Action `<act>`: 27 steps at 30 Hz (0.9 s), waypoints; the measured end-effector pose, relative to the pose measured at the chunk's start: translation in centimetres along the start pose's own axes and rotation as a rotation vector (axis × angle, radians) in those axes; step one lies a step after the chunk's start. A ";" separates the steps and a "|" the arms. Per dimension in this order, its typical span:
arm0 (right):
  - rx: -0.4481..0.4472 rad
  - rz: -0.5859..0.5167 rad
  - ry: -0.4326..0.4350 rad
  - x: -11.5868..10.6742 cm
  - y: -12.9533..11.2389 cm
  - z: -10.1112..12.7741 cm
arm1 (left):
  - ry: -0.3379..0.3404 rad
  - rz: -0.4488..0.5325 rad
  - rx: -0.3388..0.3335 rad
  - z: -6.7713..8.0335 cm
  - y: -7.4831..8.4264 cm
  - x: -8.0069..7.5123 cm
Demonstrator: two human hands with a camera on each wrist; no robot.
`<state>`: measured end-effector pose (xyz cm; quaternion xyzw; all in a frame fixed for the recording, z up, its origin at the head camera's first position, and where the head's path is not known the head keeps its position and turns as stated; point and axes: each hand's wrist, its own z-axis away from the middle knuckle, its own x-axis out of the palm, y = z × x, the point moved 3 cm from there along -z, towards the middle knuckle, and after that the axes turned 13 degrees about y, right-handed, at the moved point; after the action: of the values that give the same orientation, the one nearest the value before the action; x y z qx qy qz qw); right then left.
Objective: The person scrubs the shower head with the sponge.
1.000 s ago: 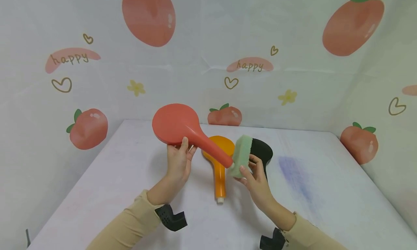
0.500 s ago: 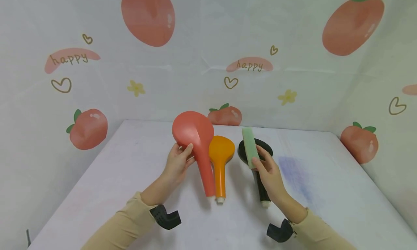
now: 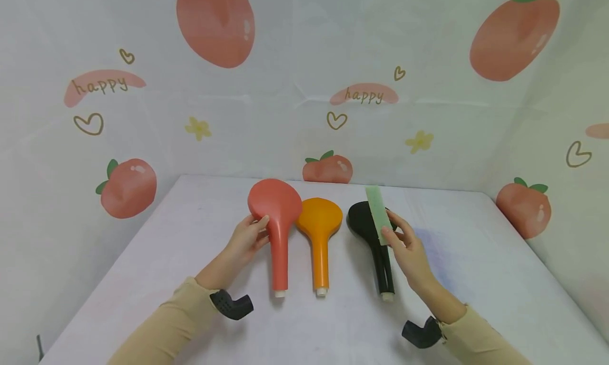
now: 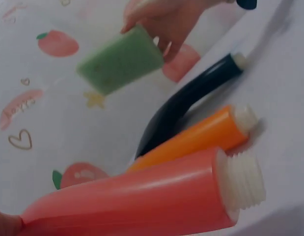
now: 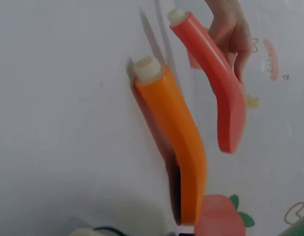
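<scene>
My left hand [image 3: 245, 241] grips a red handheld shower head [image 3: 273, 196] at its neck, thumb on top. Its handle points toward me, and the white threaded end [image 4: 244, 181] shows clearly in the left wrist view. Whether it touches the table cannot be told. Right of it lies an orange shower head [image 3: 320, 217], handle also toward me. Farther right is a black shower head [image 3: 361, 220], partly covered by a pale green sponge [image 3: 378, 214]. My right hand [image 3: 409, 254] pinches that sponge upright between thumb and fingers, above the black one.
The white table [image 3: 323, 333] reaches back to a printed cloth backdrop [image 3: 266, 117] with fruit and hearts. A bluish smear [image 3: 435, 254] marks the surface at the right. Black wrist mounts [image 3: 231, 304] sit on both forearms.
The red shower head has swung from slanting rightward to handle-toward-me and come down left of the orange one. My right hand moved right with the sponge, away from the red handle's end.
</scene>
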<state>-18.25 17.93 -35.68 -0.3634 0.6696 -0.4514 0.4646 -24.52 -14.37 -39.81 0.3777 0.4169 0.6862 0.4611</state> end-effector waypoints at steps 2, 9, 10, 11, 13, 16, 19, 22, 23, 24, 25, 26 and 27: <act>0.007 0.019 0.000 -0.3 0.3 -0.2 | 0.005 -0.021 -0.006 -0.4 0.0 -0.4; 0.026 0.046 0.002 -1.0 1.0 -0.8 | 0.012 -0.064 -0.018 -1.5 -0.3 -1.6; 0.023 0.048 0.003 -1.1 1.1 -0.8 | 0.017 -0.067 -0.022 -1.6 -0.4 -1.7; 0.020 0.049 0.003 -1.1 1.1 -0.9 | 0.018 -0.073 -0.023 -1.7 -0.4 -1.8; 0.016 0.052 0.006 -1.3 1.2 -1.0 | 0.020 -0.092 -0.022 -1.8 -0.5 -2.0; 0.015 0.060 0.009 -1.4 1.3 -1.1 | 0.041 -0.132 -0.025 -2.1 -0.7 -2.3; 0.017 0.071 0.014 -1.6 1.4 -1.3 | 0.044 -0.158 -0.027 -2.5 -0.8 -2.6; 0.022 0.074 0.012 -1.6 1.5 -1.4 | 0.043 -0.170 -0.041 -2.9 -1.0 -2.8; 0.023 0.075 0.012 -1.7 1.5 -1.4 | 0.043 -0.172 -0.047 -3.0 -1.0 -2.9; 0.024 0.074 0.012 -1.7 1.5 -1.4 | 0.043 -0.175 -0.053 -3.2 -1.1 -2.9; 0.024 0.074 0.013 -1.7 1.6 -1.4 | 0.043 -0.178 -0.058 -3.3 -1.2 -3.0; 0.023 0.074 0.014 -1.7 1.6 -1.5 | 0.047 -0.177 -0.066 -3.5 -1.3 -3.0; 0.023 0.075 0.015 -1.8 1.7 -1.5 | 0.047 -0.174 -0.072 -3.7 -1.4 -3.1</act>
<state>-19.22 20.47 -36.48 -0.3294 0.6810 -0.4441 0.4801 -26.51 -17.82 -42.82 0.3071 0.4339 0.6666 0.5226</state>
